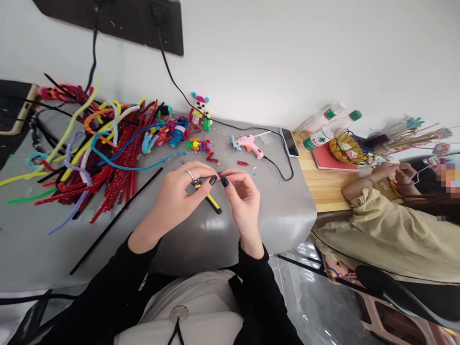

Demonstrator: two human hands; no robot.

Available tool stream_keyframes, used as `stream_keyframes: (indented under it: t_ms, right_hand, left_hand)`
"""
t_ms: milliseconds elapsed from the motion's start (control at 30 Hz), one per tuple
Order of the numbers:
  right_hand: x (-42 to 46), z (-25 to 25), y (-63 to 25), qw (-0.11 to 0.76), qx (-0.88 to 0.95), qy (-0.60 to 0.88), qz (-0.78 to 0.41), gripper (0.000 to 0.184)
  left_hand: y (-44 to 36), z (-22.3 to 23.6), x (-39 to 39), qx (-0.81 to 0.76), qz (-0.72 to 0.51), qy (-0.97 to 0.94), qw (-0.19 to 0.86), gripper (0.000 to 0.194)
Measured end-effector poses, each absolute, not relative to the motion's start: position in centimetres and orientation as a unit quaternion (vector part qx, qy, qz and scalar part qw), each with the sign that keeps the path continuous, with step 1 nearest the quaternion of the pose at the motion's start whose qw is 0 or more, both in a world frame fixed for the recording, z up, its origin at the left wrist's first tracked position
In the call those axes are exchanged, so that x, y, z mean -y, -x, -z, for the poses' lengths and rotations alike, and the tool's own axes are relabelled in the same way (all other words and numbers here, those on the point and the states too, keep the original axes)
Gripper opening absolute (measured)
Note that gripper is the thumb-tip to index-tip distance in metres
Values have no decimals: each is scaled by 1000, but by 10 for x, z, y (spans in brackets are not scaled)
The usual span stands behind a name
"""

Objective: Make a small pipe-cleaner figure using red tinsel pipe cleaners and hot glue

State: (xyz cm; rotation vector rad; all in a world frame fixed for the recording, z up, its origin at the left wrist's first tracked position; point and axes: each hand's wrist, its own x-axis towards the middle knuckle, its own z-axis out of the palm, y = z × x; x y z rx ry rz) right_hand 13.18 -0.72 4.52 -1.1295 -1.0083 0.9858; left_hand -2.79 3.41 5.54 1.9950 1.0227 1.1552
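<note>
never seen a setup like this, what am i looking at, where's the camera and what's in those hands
There's no machine here: the single picture comes from a camera on a person's head, looking forward and down. The left hand, wearing a ring, and the right hand are that wearer's own. Their fingertips come together, seemingly pinching something too small to make out.

Below them, a yellow-and-black-handled tool lies on the grey table cover. To the left is a heap of pipe cleaners, many red and glittery. Beyond the hands are small fuzzy figures, a pink glue gun and a phone. The khaki sleeve at the far right belongs to someone else.
</note>
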Motion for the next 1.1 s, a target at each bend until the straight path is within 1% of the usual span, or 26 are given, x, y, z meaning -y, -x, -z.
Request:
stream_keyframes:
  t_ms: [100, 267, 533, 667, 833, 900, 1000, 1100]
  right_hand:
    - [8, -46, -133, 618, 436, 495, -427, 12]
    - [9, -45, -134, 613, 441, 488, -438, 12]
    - [11, -48, -134, 608, 449, 483, -442, 13]
    - [11, -47, -134, 601, 463, 491, -428, 14]
    - [13, -44, -126, 612, 470, 511, -379, 16]
    - [14, -44, -121, 616, 468, 527, -352, 17]
    - [16, -44, -116, 625, 463, 531, -336, 17]
    - [17, -46, -113, 635, 456, 525, -337, 17]
  left_hand:
    - [29, -57, -34, -379, -435, -751, 321, 17]
    - [30, -58, -33, -381, -441, -747, 320, 17]
    - [32, -60, -33, -370, -438, -773, 272, 15]
    - [31, -60, -34, -350, -453, -794, 205, 14]
    - [25, -54, -34, -309, -484, -818, 42, 14]
    - [22, -51, -34, -301, -496, -815, -5, 16]
    - [20, -49, -33, -302, -506, -807, -39, 20]
    - [20, -49, -30, -302, -516, -800, -51, 21]
